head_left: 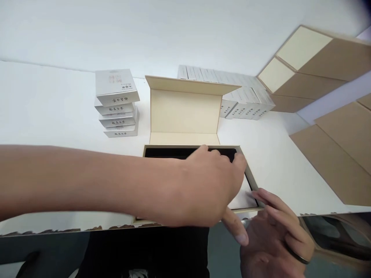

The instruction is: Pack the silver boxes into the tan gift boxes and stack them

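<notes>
My left hand (pixel 208 183) reaches from the left across an open gift box (pixel 253 173), palm down. Its fingers bend down at the back right of the box, with the tips hidden. The thumb sticks out apart past the front edge. My right hand (pixel 278 235), with a dark ring on one finger, is at the front right corner, fingers stretched out and the tips at the rim. Inside the box I see a black lining and a flat white piece (pixel 243 195), mostly covered by my left hand. The cream lid (pixel 185 112) stands up behind.
A stack of several silver-white cartons (pixel 117 87) stands at the back left. Rows of similar cartons (pixel 246 102) are behind the lid on the right. Brown and cream boxes (pixel 310 65) and brown boxes (pixel 339 150) lie along the right. The table's front edge (pixel 72 227) is chipped.
</notes>
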Available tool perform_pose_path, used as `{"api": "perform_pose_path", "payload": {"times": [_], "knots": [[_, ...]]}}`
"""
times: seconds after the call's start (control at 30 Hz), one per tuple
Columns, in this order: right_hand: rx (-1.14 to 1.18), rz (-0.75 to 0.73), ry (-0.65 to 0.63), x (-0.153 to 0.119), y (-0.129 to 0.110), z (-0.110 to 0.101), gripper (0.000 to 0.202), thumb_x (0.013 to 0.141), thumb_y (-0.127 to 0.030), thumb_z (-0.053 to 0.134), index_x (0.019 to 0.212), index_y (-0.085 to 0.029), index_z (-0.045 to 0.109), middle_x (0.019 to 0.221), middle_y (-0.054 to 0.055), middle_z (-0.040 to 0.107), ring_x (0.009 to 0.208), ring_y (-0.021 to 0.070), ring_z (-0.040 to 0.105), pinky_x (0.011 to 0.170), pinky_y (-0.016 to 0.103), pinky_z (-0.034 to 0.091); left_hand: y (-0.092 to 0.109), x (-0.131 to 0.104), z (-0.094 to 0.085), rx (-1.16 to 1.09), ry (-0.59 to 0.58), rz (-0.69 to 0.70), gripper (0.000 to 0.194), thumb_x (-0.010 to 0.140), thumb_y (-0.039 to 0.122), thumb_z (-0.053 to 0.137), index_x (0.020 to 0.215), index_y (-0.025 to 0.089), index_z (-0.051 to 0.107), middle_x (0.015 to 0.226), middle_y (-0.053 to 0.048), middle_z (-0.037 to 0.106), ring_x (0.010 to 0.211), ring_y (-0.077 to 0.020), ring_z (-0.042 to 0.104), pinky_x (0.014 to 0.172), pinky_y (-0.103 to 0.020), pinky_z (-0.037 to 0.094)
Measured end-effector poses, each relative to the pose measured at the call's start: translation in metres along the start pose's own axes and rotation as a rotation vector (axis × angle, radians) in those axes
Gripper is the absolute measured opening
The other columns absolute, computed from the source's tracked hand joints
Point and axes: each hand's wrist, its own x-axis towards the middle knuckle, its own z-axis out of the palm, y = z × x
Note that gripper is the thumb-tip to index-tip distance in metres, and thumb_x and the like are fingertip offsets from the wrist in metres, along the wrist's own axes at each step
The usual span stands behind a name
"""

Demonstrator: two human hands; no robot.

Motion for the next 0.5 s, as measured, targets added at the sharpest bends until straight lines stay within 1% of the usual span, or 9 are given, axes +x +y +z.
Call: {"api": "perform_pose_path", "payload": {"times": [0.07,0.1,0.13,0.2,0.27,0.3,0.33,0.4,0.5], "knots": [[0.021,-0.022,0.021,0.013,-0.007,-0.012,0.033,0.100,-0.044,0.048,0.116,-0.021,0.065,0.120,0.011,0.062,0.112,0.0329,0.057,0.102,0.058,0.039,-0.011,-0.024,0.006,-0.074,0.114,-0.027,0.090,0.064,0.068,0.077,0.136,0.021,0.048,0.108,-0.009,0.070,0.099,-0.0295,0.065,0.087,-0.038,0.049],[-0.021,-0.050,-0.027,0.024,-0.012,-0.019,0.029,0.099,-0.041,0.051,0.112,-0.020,0.065,0.120,0.011,0.063,0.115,0.0332,0.056,0.106,0.060,0.034,-0.018,-0.039,0.011,-0.101,0.174,-0.040,0.086,0.065,0.069,0.076,0.135,0.026,0.050,0.111,-0.008,0.070,0.101,-0.0300,0.065,0.086,-0.037,0.050],[-0.106,-0.094,-0.138,0.036,-0.016,-0.025,0.025,0.099,-0.037,0.051,0.114,-0.021,0.063,0.124,0.011,0.061,0.120,0.0329,0.054,0.111,0.060,0.029,-0.025,-0.055,0.018,-0.117,0.235,-0.044,0.082,0.067,0.070,0.075,0.135,0.030,0.051,0.117,-0.007,0.069,0.106,-0.0313,0.064,0.087,-0.038,0.051],[-0.283,-0.212,-0.494,0.064,-0.022,-0.034,0.027,0.100,-0.031,0.050,0.124,-0.023,0.056,0.138,0.011,0.053,0.130,0.0306,0.046,0.116,0.054,0.025,-0.040,-0.082,0.036,-0.137,0.339,-0.022,0.082,0.067,0.070,0.075,0.137,0.036,0.051,0.127,-0.005,0.066,0.117,-0.0349,0.061,0.092,-0.042,0.052],[-0.393,-0.356,-0.909,0.091,-0.024,-0.034,0.043,0.098,-0.034,0.055,0.138,-0.023,0.046,0.151,0.011,0.041,0.138,0.0294,0.039,0.116,0.047,0.029,-0.052,-0.100,0.056,-0.136,0.393,-0.021,0.087,0.065,0.067,0.077,0.142,0.041,0.047,0.136,-0.003,0.062,0.124,-0.0376,0.057,0.097,-0.046,0.051],[-0.432,-0.420,-1.068,0.102,-0.023,-0.031,0.055,0.095,-0.036,0.060,0.144,-0.023,0.041,0.155,0.011,0.037,0.141,0.0298,0.036,0.116,0.046,0.031,-0.056,-0.105,0.064,-0.130,0.397,-0.035,0.088,0.065,0.064,0.078,0.144,0.043,0.045,0.139,-0.002,0.060,0.125,-0.0384,0.057,0.099,-0.048,0.051],[-0.464,-0.472,-1.183,0.112,-0.022,-0.027,0.067,0.091,-0.036,0.066,0.150,-0.024,0.036,0.156,0.011,0.035,0.142,0.0312,0.033,0.115,0.047,0.033,-0.059,-0.108,0.071,-0.126,0.395,-0.055,0.088,0.066,0.061,0.078,0.145,0.045,0.043,0.141,-0.002,0.059,0.125,-0.0389,0.057,0.101,-0.050,0.050],[-0.527,-0.543,-1.306,0.125,-0.018,-0.015,0.085,0.081,-0.029,0.075,0.154,-0.027,0.031,0.154,0.013,0.038,0.140,0.0360,0.035,0.110,0.053,0.036,-0.062,-0.109,0.080,-0.131,0.396,-0.092,0.085,0.069,0.056,0.077,0.146,0.048,0.041,0.142,0.000,0.059,0.124,-0.0395,0.058,0.102,-0.053,0.049],[-0.554,-0.544,-1.460,0.137,-0.017,0.003,0.081,0.069,-0.022,0.077,0.144,-0.030,0.047,0.129,0.013,0.054,0.116,0.0369,0.052,0.088,0.050,0.048,-0.061,-0.106,0.081,-0.177,0.410,-0.106,0.079,0.072,0.055,0.073,0.145,0.049,0.043,0.137,0.001,0.062,0.122,-0.0390,0.059,0.100,-0.052,0.051]]}}
